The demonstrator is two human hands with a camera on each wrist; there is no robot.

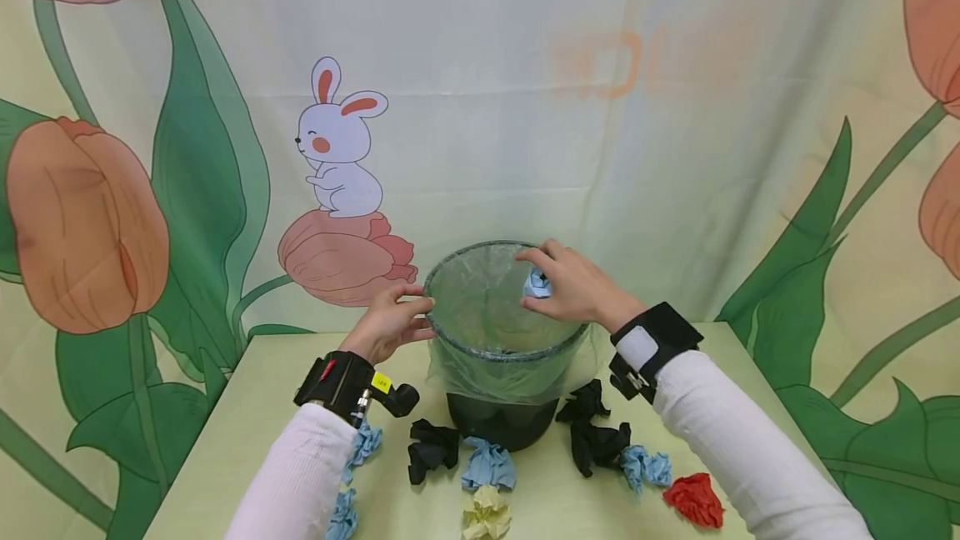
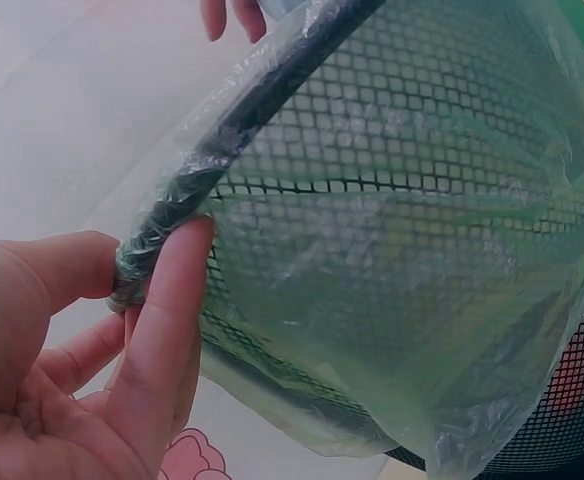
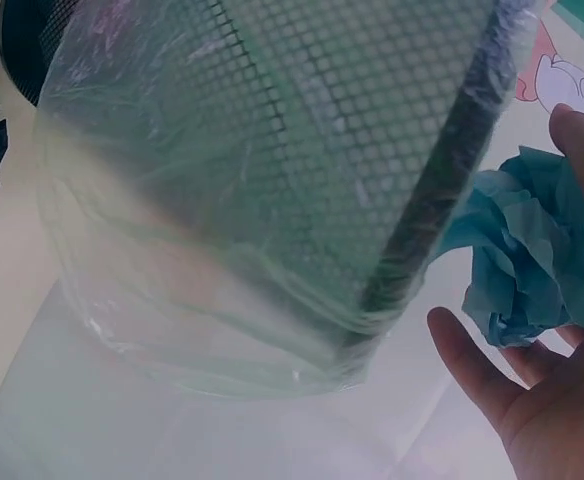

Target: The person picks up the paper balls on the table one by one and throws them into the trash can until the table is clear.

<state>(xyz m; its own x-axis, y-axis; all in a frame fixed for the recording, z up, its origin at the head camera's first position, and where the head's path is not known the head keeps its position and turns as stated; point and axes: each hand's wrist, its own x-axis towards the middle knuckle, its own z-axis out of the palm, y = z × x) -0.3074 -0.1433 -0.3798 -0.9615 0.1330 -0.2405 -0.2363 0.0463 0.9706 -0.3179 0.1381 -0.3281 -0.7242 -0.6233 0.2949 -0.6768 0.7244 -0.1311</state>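
Note:
A black mesh trash bin [image 1: 498, 423], lined with a thin green plastic bag [image 1: 480, 298] folded over its rim, stands upright on the table. My left hand [image 1: 390, 323] pinches the bin's rim at its left side, thumb and fingers on either face of it, as the left wrist view shows. Above the opening's right part, my right hand [image 1: 573, 286] holds a crumpled blue paper ball [image 3: 532, 245] between spread, curved thumb and fingers. The ball also shows under the fingers in the head view.
Crumpled papers lie around the bin's base: black [image 1: 433, 450] and blue [image 1: 489, 465] pieces, a yellow one [image 1: 487, 513] in front, more black ones [image 1: 598, 444] at right and a red one [image 1: 695, 500]. A printed curtain [image 1: 480, 107] hangs behind the table [image 1: 247, 407].

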